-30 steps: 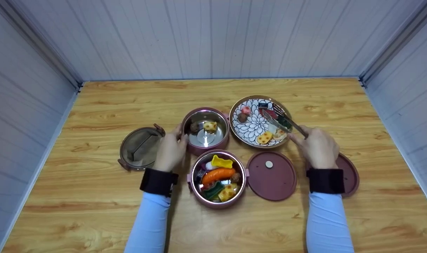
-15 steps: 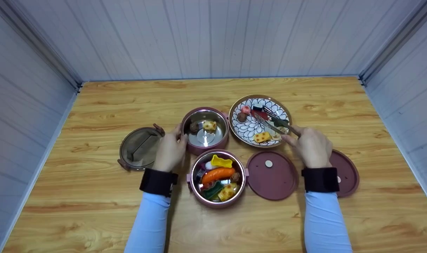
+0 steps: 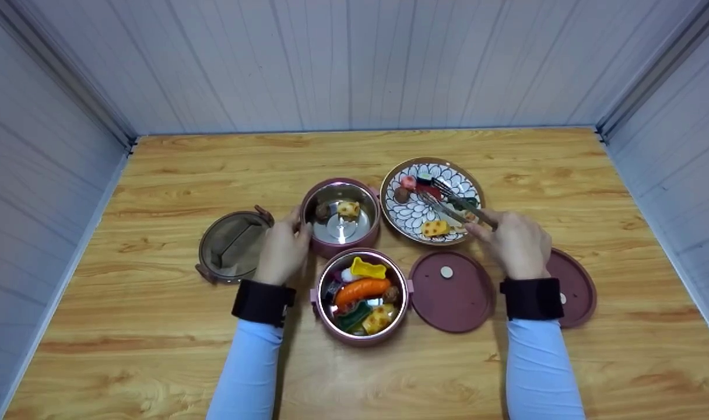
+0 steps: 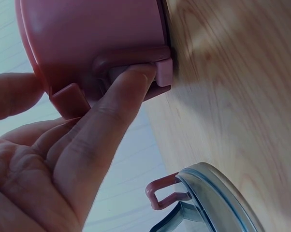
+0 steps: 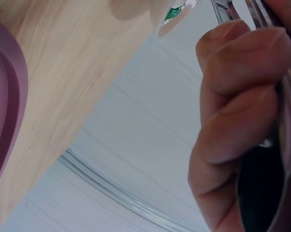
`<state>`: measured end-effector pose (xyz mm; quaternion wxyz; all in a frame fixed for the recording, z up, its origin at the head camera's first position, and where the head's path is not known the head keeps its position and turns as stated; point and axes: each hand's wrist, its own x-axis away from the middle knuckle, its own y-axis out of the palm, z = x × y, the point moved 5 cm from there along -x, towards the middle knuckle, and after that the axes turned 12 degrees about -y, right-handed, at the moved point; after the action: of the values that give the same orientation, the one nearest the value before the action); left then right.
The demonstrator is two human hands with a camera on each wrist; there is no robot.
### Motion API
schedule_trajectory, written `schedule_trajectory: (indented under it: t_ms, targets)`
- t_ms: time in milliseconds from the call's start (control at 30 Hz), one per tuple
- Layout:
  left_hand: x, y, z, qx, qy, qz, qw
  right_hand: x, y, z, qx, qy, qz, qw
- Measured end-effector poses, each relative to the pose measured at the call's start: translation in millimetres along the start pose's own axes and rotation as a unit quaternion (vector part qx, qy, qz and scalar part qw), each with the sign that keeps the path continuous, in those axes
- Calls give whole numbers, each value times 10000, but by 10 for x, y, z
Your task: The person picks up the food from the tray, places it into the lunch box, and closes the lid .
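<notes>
My left hand (image 3: 281, 251) holds the side of the far pink lunch container (image 3: 350, 245). In the left wrist view its thumb sits on the side latch (image 4: 164, 72). Inside that container lie a toy meatball (image 3: 323, 211) and a yellow spotted piece (image 3: 348, 209). My right hand (image 3: 520, 245) grips metal tongs (image 3: 477, 212), their tips over the patterned plate (image 3: 411, 220). Near the tips are a toy sushi roll (image 3: 424, 179) and a red piece (image 3: 429, 191); whether they pinch either I cannot tell. A pink piece (image 3: 408, 182), a meatball (image 3: 401, 195) and a yellow piece (image 3: 435, 228) also lie there.
Nearer stands a second pink container (image 3: 357, 340) filled with several toy foods, among them an orange sausage (image 3: 363, 290). Two maroon lids (image 3: 452, 297) lie to its right, one partly beneath my right arm. A lid with a handle (image 3: 229, 248) rests at left.
My right hand and the tongs have moved a little left across the plate. The sushi roll has shifted left and turned, and the yellow piece has slid slightly left. My left hand stays put.
</notes>
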<state>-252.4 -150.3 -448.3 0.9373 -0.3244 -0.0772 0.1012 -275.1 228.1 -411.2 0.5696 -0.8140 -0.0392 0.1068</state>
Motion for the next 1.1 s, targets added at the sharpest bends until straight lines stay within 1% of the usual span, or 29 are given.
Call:
schedule_trajectory:
  t_ms: [200,300,433,567,700,800,900,1000,1100]
  targets:
    - [2,2,13,48,-75,-25,10000,33,-108,2,-180,22,21,9998]
    - [6,-1,18,-7,-74,-11,10000,51,-182,-14,-259,-49,92,9996]
    - [9,-6,15,-51,-43,9,10000,70,-257,-100,-355,-266,185,9988]
    - [7,-10,10,-29,-58,-21,10000,82,-284,-261,-496,-564,264,9968]
    - [3,-8,7,47,-126,-78,9999,70,-215,-449,-661,-847,166,9941]
    - [1,-8,13,101,-160,-121,9997,48,-122,-612,-737,-1166,138,9903]
    - [-1,-16,11,107,-149,-92,9998,20,-28,-803,-759,-1600,183,9840]
    - [2,-19,3,129,-136,-86,9998,-19,65,-979,-732,-1818,-37,9806]
    - [4,-9,2,163,-131,-134,9997,-78,137,-1105,-460,-1889,-384,9802]
